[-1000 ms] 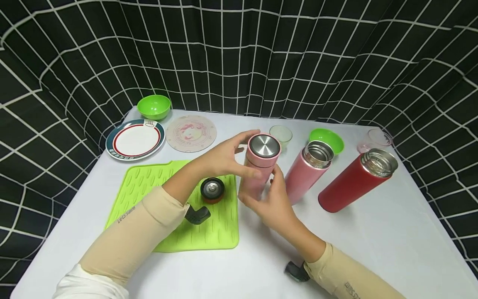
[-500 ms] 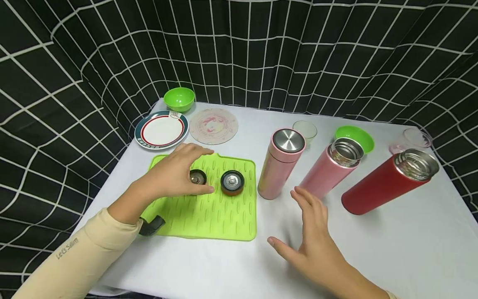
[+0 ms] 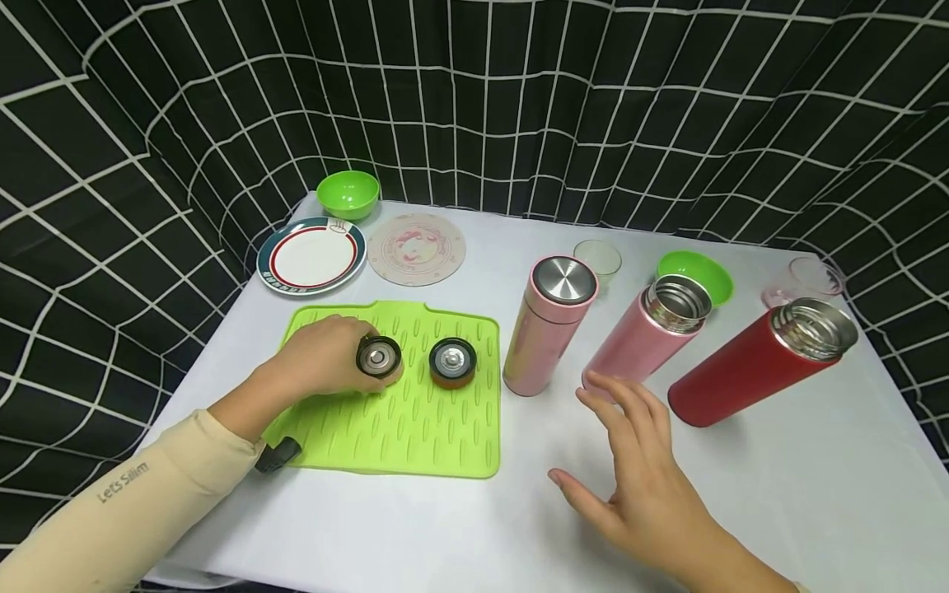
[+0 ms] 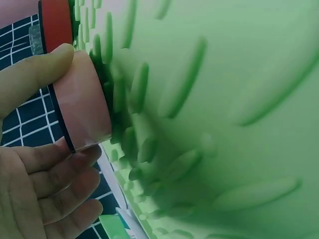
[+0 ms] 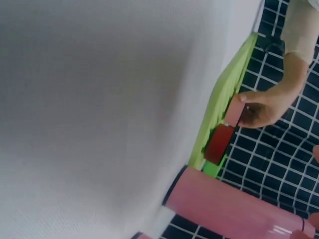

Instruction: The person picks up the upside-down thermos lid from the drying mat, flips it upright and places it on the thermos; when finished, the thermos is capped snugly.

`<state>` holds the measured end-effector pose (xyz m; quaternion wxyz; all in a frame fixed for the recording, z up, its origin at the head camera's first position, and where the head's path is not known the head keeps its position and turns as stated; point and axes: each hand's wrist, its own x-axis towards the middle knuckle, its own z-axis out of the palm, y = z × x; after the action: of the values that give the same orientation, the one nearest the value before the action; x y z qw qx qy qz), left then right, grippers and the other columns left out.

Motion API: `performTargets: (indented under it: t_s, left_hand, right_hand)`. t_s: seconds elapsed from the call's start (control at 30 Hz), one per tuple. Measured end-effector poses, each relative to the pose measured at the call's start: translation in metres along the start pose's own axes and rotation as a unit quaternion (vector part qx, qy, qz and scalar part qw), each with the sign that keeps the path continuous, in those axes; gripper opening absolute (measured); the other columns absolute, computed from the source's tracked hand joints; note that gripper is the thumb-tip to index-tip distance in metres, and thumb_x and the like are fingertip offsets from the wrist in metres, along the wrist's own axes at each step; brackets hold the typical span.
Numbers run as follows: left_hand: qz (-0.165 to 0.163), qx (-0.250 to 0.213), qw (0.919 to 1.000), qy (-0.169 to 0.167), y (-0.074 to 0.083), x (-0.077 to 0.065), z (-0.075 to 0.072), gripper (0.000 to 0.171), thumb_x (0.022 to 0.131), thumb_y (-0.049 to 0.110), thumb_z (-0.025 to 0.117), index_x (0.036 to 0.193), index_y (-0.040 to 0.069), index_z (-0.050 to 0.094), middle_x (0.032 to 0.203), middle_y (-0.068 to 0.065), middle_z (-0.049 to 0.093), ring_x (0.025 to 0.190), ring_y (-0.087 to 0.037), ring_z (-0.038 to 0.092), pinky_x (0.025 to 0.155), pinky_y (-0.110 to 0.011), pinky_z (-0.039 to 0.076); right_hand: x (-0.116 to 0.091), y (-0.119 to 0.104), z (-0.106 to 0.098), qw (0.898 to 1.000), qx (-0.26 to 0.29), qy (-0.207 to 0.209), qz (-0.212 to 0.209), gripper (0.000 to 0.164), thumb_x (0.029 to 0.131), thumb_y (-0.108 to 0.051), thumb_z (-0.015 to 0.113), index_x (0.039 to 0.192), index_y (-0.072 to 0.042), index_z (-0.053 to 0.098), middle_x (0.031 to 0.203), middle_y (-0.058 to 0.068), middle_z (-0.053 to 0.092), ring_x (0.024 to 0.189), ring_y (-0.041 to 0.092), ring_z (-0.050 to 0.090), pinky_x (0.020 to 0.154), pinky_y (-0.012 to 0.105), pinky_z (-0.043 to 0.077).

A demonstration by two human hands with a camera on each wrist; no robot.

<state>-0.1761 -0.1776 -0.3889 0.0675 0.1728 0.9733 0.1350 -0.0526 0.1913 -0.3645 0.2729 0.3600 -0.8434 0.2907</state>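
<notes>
My left hand (image 3: 326, 356) pinches a pink bottle lid (image 4: 82, 102) between thumb and fingers; its underside faces up. The lid is at the surface of the ribbed green mat (image 3: 415, 436). Beside it on the mat lies a red lid (image 3: 453, 362), also underside up. My right hand (image 3: 641, 478) is held over the white table with fingers spread, holding nothing. Its fingertips overlap the base of an open pink bottle (image 3: 630, 346) in the head view. Left of that stands a capped pink bottle (image 3: 541, 346), and to the right an uncapped red bottle (image 3: 741, 375).
At the back left are a green bowl (image 3: 348, 196), a rimmed plate (image 3: 311, 255) and a round patterned mat (image 3: 417, 249). Behind the bottles sit a clear glass (image 3: 599, 257), another green bowl (image 3: 700, 276) and a pinkish glass (image 3: 811, 278). A black gridded curtain (image 3: 504, 107) hangs behind.
Both hands have let go of the capped pink bottle, which now stands on the table. The left hand has moved left and taken hold of the pink lid; the right has drawn back.
</notes>
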Motion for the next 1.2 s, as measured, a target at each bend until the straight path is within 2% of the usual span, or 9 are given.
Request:
performTargets:
  t_s: [0.17, 0.33, 0.4, 0.53, 0.6, 0.83, 1.0, 1.1, 1.2]
  left_hand:
    - [0.005, -0.016, 0.9998, -0.009, 0.018, -0.013, -0.02, 0.057, 0.064, 0.057, 0.083, 0.1, 0.015, 0.068, 0.089, 0.007, 0.063, 0.082, -0.015, 0.058, 0.071, -0.038, 0.049]
    - [0.064, -0.019, 0.9973, 0.031, 0.061, -0.042, -0.05, 0.062, 0.061, 0.052, 0.086, 0.108, 0.016, 0.068, 0.097, 0.008, 0.063, 0.092, -0.014, 0.059, 0.076, -0.037, 0.051]
    - [0.108, -0.007, 0.9922, 0.061, 0.081, -0.05, -0.056, 0.063, 0.06, 0.049, 0.088, 0.111, 0.017, 0.068, 0.099, 0.009, 0.064, 0.094, -0.014, 0.059, 0.079, -0.037, 0.05]
    - [0.203, -0.007, 0.9743, 0.098, 0.117, -0.057, -0.054, 0.06, 0.059, 0.044, 0.09, 0.109, 0.02, 0.068, 0.098, 0.013, 0.062, 0.089, -0.01, 0.056, 0.079, -0.032, 0.049]
    - [0.241, -0.013, 0.9654, 0.097, 0.132, -0.056, -0.048, 0.059, 0.06, 0.044, 0.089, 0.109, 0.02, 0.067, 0.097, 0.013, 0.06, 0.087, -0.008, 0.053, 0.078, -0.029, 0.048]
    - [0.304, -0.029, 0.9505, 0.058, 0.159, -0.05, -0.032, 0.059, 0.061, 0.044, 0.088, 0.11, 0.02, 0.065, 0.099, 0.013, 0.059, 0.091, -0.008, 0.053, 0.077, -0.025, 0.048]
    - [0.3, -0.045, 0.9503, 0.071, 0.161, -0.048, -0.028, 0.066, 0.062, 0.043, 0.089, 0.118, 0.021, 0.062, 0.107, 0.012, 0.057, 0.094, -0.008, 0.051, 0.079, -0.026, 0.047]
    - [0.274, -0.088, 0.9564, 0.048, 0.161, -0.046, -0.026, 0.082, 0.065, 0.052, 0.087, 0.132, 0.02, 0.052, 0.118, 0.011, 0.053, 0.1, -0.006, 0.051, 0.083, -0.026, 0.048]
    - [0.222, -0.173, 0.9595, -0.002, 0.158, -0.044, -0.025, 0.1, 0.062, 0.066, 0.082, 0.142, 0.022, 0.041, 0.122, 0.015, 0.05, 0.103, -0.003, 0.051, 0.085, -0.027, 0.048]
  right_hand:
    - [0.002, 0.004, -0.003, 0.999, 0.016, -0.027, 0.015, 0.062, 0.095, -0.045, 0.058, 0.128, 0.006, 0.053, 0.128, 0.018, 0.054, 0.116, 0.039, 0.044, 0.104, 0.033, 0.027]
    - [0.008, 0.003, -0.007, 0.979, 0.098, -0.123, 0.129, 0.041, 0.092, -0.035, 0.068, 0.127, -0.016, 0.059, 0.114, -0.008, 0.063, 0.104, 0.015, 0.057, 0.09, 0.028, 0.045]
    - [0.013, 0.0, -0.007, 0.942, 0.201, -0.174, 0.204, 0.035, 0.092, -0.027, 0.069, 0.125, -0.019, 0.059, 0.111, -0.008, 0.065, 0.101, 0.014, 0.06, 0.086, 0.03, 0.05]
    - [0.025, -0.004, 0.0, 0.836, 0.386, -0.222, 0.321, 0.031, 0.098, -0.019, 0.06, 0.127, -0.008, 0.058, 0.108, 0.01, 0.066, 0.095, 0.029, 0.064, 0.086, 0.034, 0.052]
    - [0.029, -0.007, 0.004, 0.817, 0.41, -0.224, 0.338, 0.034, 0.098, -0.019, 0.06, 0.127, -0.002, 0.056, 0.101, 0.014, 0.066, 0.087, 0.032, 0.065, 0.083, 0.035, 0.053]
    - [0.031, -0.014, 0.01, 0.812, 0.386, -0.205, 0.387, 0.032, 0.092, -0.025, 0.07, 0.108, 0.0, 0.059, 0.077, 0.01, 0.066, 0.065, 0.028, 0.065, 0.065, 0.037, 0.057]
    - [0.032, -0.012, 0.004, 0.829, 0.35, -0.198, 0.388, 0.032, 0.091, -0.026, 0.072, 0.108, -0.003, 0.059, 0.077, 0.009, 0.065, 0.059, 0.027, 0.064, 0.056, 0.029, 0.052]
    - [0.031, -0.01, -0.001, 0.873, 0.316, -0.146, 0.341, 0.028, 0.087, -0.019, 0.076, 0.108, -0.008, 0.061, 0.081, 0.003, 0.066, 0.061, 0.022, 0.064, 0.055, 0.026, 0.051]
    - [0.031, -0.008, -0.003, 0.949, 0.249, -0.051, 0.189, 0.028, 0.083, -0.013, 0.076, 0.106, -0.007, 0.063, 0.088, 0.0, 0.068, 0.071, 0.015, 0.065, 0.065, 0.023, 0.054]
